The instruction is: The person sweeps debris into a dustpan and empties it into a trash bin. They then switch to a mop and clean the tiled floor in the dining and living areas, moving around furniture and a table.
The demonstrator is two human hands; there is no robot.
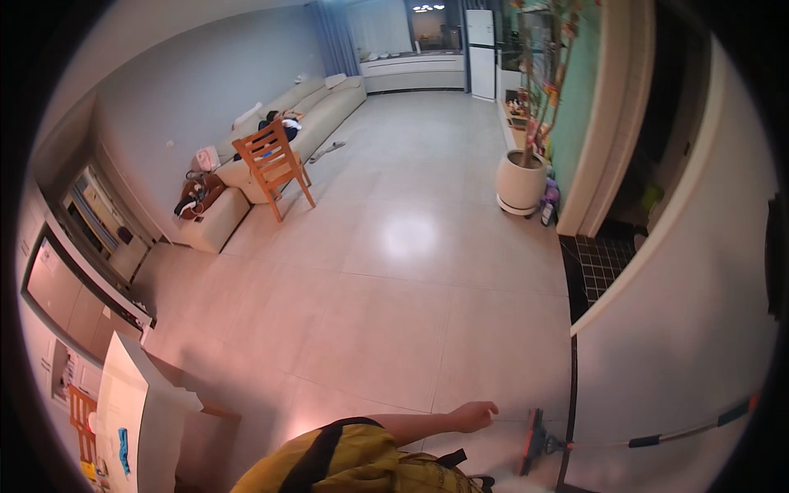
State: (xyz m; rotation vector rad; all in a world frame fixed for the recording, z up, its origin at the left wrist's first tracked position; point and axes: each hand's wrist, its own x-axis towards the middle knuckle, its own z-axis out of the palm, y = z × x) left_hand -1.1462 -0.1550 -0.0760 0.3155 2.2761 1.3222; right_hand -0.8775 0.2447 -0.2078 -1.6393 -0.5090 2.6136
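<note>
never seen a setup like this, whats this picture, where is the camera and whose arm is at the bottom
There is no machine: the arm belongs to a person working bare-handed. The picture comes from a fisheye camera on their head, looking down, so straight edges bend. At the bottom is a bare hand, apparently the left, with a yellow-and-black top behind it; nothing visible is in its grip. To its right is a long-handled floor tool. The right hand is out of view. On the pale floor stand a wooden chair, sofa and potted plant.
</note>
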